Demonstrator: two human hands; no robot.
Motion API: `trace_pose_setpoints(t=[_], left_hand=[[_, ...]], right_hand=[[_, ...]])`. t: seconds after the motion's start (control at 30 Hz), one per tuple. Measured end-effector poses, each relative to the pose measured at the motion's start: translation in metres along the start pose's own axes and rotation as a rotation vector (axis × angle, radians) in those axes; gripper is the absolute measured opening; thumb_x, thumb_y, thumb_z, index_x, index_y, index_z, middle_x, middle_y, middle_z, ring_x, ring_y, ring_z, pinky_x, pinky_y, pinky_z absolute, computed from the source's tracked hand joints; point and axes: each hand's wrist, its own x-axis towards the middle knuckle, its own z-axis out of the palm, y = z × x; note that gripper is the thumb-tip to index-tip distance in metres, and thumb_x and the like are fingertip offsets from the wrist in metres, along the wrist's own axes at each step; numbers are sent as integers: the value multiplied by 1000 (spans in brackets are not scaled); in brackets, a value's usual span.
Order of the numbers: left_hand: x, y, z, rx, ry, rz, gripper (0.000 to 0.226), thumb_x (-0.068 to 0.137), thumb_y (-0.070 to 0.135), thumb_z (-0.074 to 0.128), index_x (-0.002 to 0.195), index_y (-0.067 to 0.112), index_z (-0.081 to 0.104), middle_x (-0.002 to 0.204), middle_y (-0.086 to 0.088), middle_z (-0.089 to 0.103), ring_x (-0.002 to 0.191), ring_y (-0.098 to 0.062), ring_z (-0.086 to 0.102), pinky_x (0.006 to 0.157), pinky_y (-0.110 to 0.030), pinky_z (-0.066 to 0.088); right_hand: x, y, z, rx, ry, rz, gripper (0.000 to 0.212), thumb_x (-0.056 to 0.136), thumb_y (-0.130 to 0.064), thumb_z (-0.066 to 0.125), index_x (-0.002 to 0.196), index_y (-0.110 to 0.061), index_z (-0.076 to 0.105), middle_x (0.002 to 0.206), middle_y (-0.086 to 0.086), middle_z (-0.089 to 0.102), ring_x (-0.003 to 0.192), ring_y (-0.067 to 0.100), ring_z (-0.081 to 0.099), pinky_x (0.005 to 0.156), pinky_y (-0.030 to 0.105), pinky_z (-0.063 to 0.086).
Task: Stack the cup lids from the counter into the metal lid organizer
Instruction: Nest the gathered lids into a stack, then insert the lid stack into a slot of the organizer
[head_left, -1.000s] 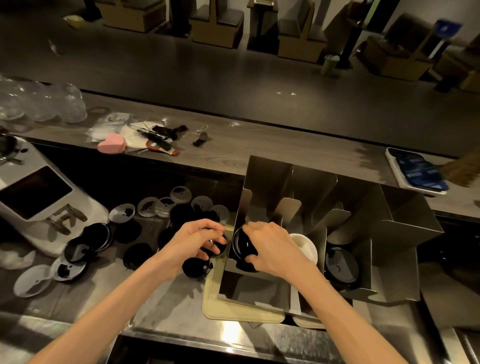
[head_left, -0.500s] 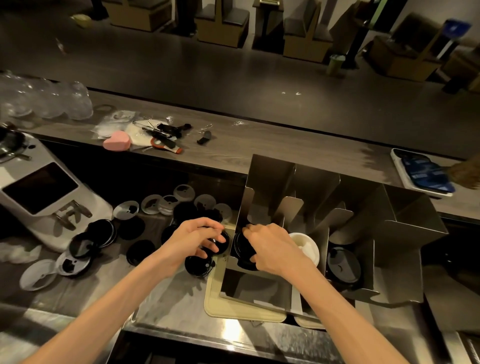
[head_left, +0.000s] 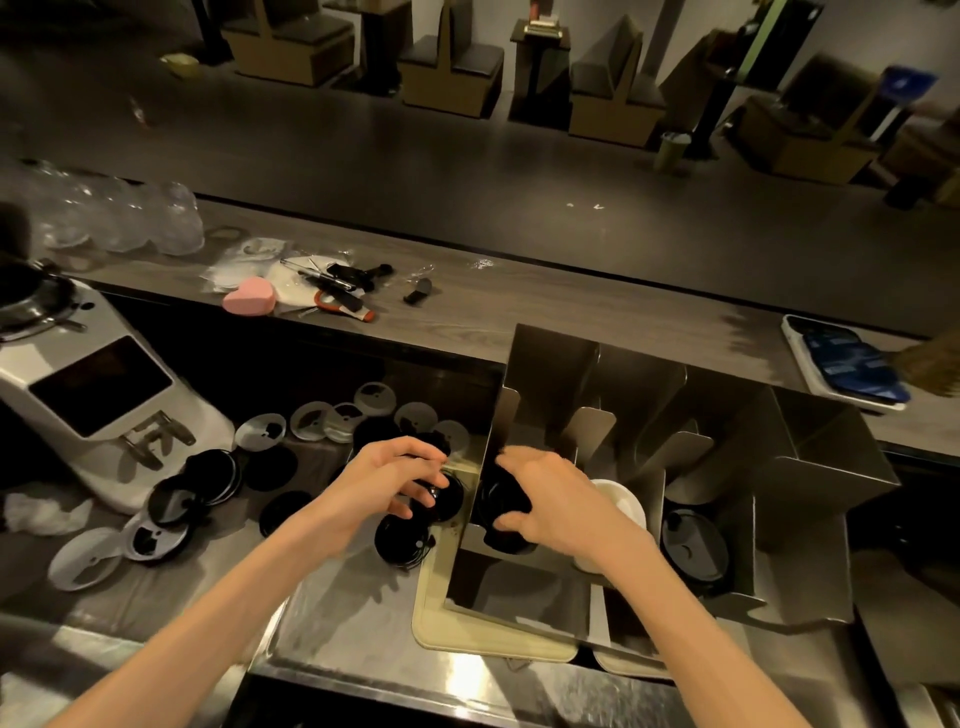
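I should push the black lids (head_left: 501, 512) flat and straight down into the left slot of the metal rack (head_left: 550, 364). My right hand (head_left: 550, 499) curls closed on them there. My left hand (head_left: 387, 480) has bent fingers pinching another lid (head_left: 447, 493) on the counter (head_left: 332, 613), beside the rack

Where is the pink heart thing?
The pink heart-shaped thing sits on the raised wooden counter, far left of the metal organizer, beside white wrappers and a red-handled tool.

Right hand (head_left: 553, 499) on black lids (head_left: 501, 512) inside metal organizer (head_left: 810, 467); left hand (head_left: 387, 480) over counter lids (head_left: 402, 538).
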Motion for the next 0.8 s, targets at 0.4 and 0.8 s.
trace_pose_setpoints(t=[0.4, 0.8], left_hand=[[8, 4, -51, 253, 195, 162, 13, 99, 18, 62, 106, 25, 70, 96, -1, 73, 85, -9, 68, 63, -21, 53], [5, -132, -130, 432, 304, -70, 15, 91, 14, 70, 106, 17, 71, 95, -5, 74, 92, -20, 69, 70, -19, 49]], right_hand=[[22, -73, -22, 257, 417, -163, 36, 96, -36, 67, 130, -26, 62, 125, -13, 61, 118, 4, 55, 99, 32, 53], [87, -108, 119, 241, -3, 66, 63, 99, -39, 62, 153, -18, 40, 149, 0, 36, 138, 20, 37, 107, 36, 44]])
